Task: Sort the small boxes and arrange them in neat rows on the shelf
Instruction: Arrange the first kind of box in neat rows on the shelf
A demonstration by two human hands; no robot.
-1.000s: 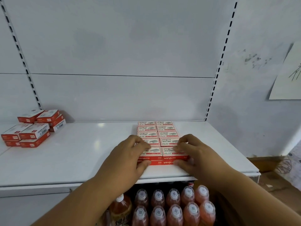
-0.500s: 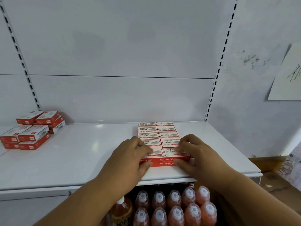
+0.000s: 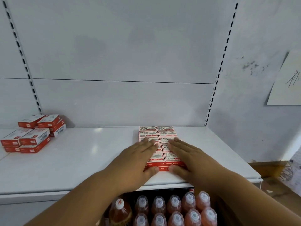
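Small red-and-white boxes (image 3: 164,134) lie in two tidy columns, stacked two high at the front, on the white shelf (image 3: 81,159). My left hand (image 3: 138,159) lies flat on the left column, fingers straight, thumb against the front face. My right hand (image 3: 189,159) lies flat on the right column in the same way, thumb touching the lower front box. A loose pile of similar boxes (image 3: 34,136) sits at the shelf's far left, some stacked and angled.
The shelf's back panel (image 3: 122,103) rises right behind the rows. Below the shelf's front edge stand several capped bottles of reddish drink (image 3: 174,207). A grey wall with a taped paper sheet (image 3: 286,82) is at the right, cardboard (image 3: 267,170) beneath it.
Both hands have flattened out: the curled fingers that held the front boxes now stretch straight over the tops of the columns, reaching further back.
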